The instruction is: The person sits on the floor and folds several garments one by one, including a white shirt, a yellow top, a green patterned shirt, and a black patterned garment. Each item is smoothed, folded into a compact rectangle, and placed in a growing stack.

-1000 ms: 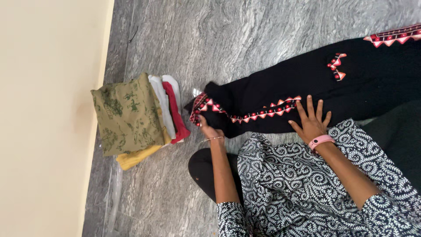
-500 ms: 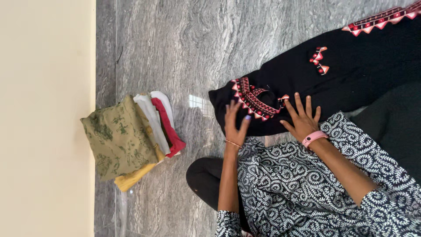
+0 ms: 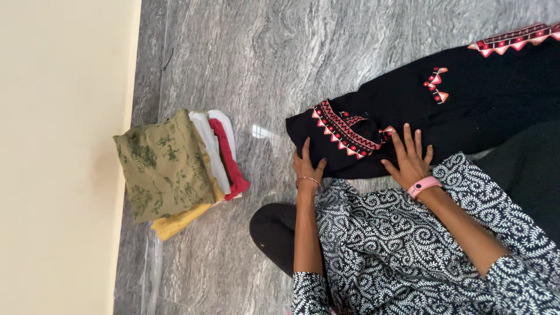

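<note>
A black garment [image 3: 466,111] with red and pink triangle trim lies spread on the grey stone floor. Its left end is folded over, so a band of trim [image 3: 341,128] lies on top. My left hand [image 3: 307,167], with a thin bangle, rests flat at the folded edge, fingers apart. My right hand [image 3: 410,158], with a pink wristband, presses flat on the garment just right of the trim, fingers spread. Neither hand grips anything.
A stack of folded clothes [image 3: 175,166], olive print on top with white, red and yellow beneath, sits on the floor to the left by a cream wall [image 3: 58,157]. My patterned black-and-white sleeves and dark-clad knee [image 3: 271,230] fill the lower right.
My left hand carried the trimmed end of the black garment over onto itself, then slid back to the new folded edge. My right hand stayed flat in nearly the same place.
</note>
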